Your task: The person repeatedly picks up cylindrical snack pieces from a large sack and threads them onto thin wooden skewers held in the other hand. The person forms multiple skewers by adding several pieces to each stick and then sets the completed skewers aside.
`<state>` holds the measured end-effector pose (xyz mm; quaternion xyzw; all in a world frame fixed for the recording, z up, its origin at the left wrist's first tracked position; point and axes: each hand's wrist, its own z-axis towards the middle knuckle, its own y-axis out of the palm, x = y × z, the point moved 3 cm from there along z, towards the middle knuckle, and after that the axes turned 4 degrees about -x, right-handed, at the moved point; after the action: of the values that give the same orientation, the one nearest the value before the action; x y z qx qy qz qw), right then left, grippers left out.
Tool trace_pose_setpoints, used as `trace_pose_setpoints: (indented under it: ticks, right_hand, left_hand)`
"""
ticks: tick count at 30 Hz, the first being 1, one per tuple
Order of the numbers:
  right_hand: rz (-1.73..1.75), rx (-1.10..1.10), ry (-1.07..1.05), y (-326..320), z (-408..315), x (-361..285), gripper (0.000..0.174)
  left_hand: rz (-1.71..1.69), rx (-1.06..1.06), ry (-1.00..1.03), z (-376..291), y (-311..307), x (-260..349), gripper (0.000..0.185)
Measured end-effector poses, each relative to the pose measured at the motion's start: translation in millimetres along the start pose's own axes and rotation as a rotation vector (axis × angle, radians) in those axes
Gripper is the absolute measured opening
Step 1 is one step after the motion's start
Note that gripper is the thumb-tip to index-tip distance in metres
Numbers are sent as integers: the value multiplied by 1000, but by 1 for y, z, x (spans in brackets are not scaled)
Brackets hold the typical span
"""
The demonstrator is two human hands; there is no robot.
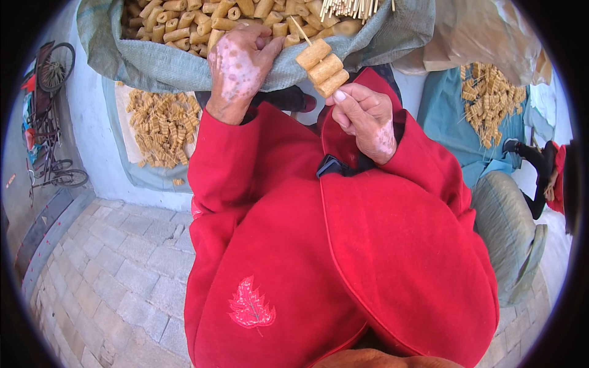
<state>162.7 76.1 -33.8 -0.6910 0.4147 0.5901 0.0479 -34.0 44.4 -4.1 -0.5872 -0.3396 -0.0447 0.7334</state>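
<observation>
A woven plastic sack (170, 76) with its rim rolled down lies open before me, full of short, tube-shaped tan food pieces (177, 34). My left hand (239, 64) reaches over the rim, its fingers among the pieces; the fingertips are partly hidden, so whether they grip one is unclear. In my right hand (363, 115) is a thin wooden skewer (301, 31) with three tubes (322, 68) threaded side by side, the lowest one at my thumb and fingers. The skewer's bare tip points up and left, over the sack's edge. A bundle of bare skewers (352, 9) rests on the tubes at the sack's upper right.
Heaps of skewered pieces lie on a sheet at left (161, 126) and on a blue-green cloth at right (492, 101). A clear plastic bag (478, 32) is at upper right, a filled sack (504, 230) below. A person (547, 175) is at far right, and parked cycles (55, 170) at far left.
</observation>
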Motion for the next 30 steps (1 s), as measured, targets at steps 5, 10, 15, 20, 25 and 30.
trace_pose_setpoints:
  ticks: [5, 10, 15, 20, 25, 30]
  right_hand:
    - [28, -6, 11, -2, 0, 4, 18]
    - [37, -30, -3, -2, 1, 2, 19]
    - [59, -39, -7, -3, 1, 6, 19]
    - [90, -40, 52, -3, 0, 2, 18]
    - [40, -38, 13, -4, 1, 5, 19]
    - [38, -53, 0, -3, 3, 3, 19]
  left_hand:
    - [-204, 292, 121, 9, -16, -8, 15]
    - [50, 544, 152, 19, -41, -15, 11]
    - [0, 499, 80, 13, -42, -24, 11]
    - [381, 451, 214, 16, -24, -14, 18]
    - [454, 378, 228, 19, -19, -14, 21]
    - [-22, 479, 104, -1, -38, -4, 21]
